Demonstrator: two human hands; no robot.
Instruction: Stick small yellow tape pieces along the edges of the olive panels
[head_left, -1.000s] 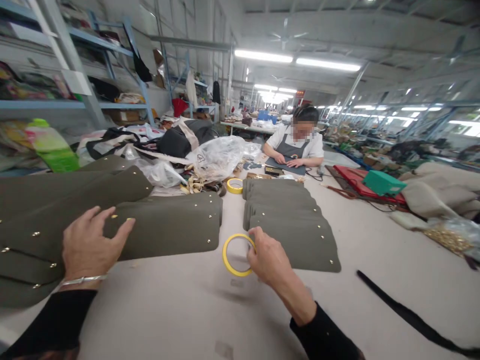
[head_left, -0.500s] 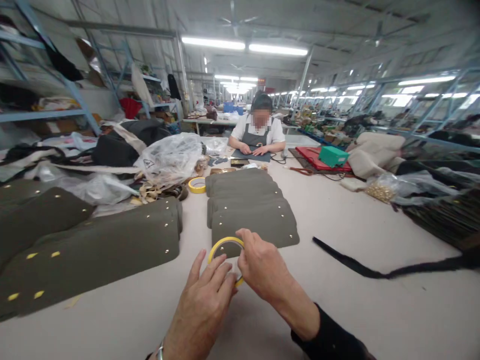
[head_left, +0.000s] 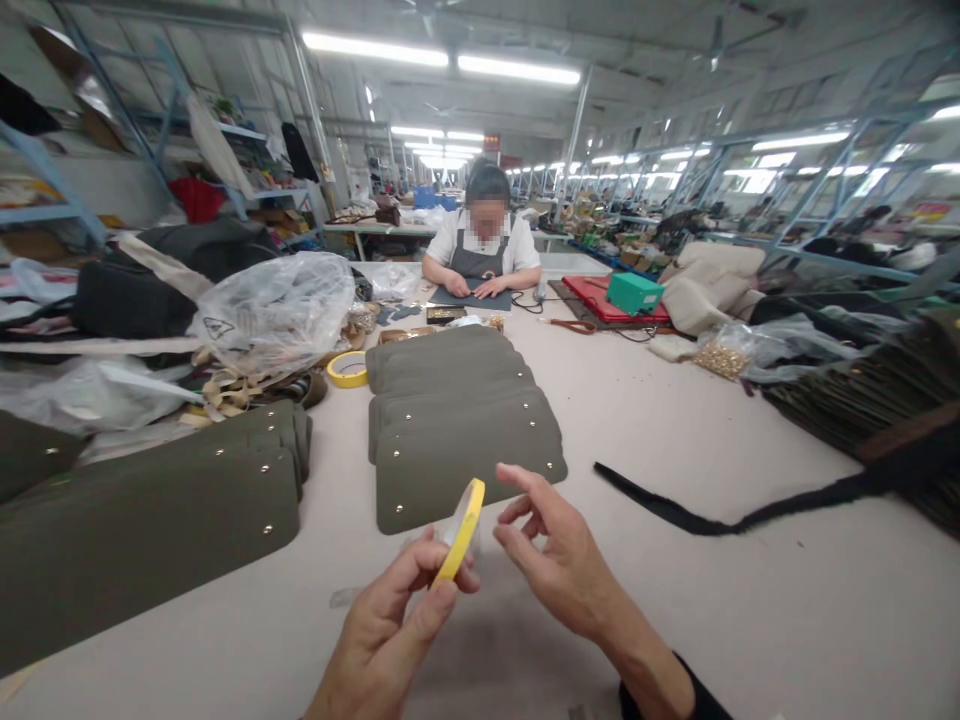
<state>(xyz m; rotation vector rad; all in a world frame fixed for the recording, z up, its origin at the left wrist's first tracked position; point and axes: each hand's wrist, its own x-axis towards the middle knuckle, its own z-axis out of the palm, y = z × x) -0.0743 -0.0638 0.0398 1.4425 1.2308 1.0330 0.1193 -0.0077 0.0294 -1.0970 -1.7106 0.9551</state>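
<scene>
My left hand (head_left: 401, 610) grips a thin roll of yellow tape (head_left: 465, 530) between thumb and fingers. The roll is tilted up and seen nearly edge-on. Just to its right, my right hand (head_left: 566, 560) holds nothing, its index finger and thumb apart and the other fingers curled. Beyond both hands lies a stack of dark olive panels with metal studs (head_left: 465, 440). Another row of olive panels (head_left: 172, 530) lies to the left, studs showing near its right end.
A second yellow tape roll (head_left: 348, 370) lies left of the middle stack. Clear plastic bags (head_left: 277, 305) crowd the left. A black strap (head_left: 675, 510) crosses the right side. Across the table a co-worker (head_left: 484, 250) sits, near a green box (head_left: 634, 294).
The tape roll has turned from facing me to nearly edge-on and is now in my left hand. My right hand has let go of it and moved right. The view has shifted right.
</scene>
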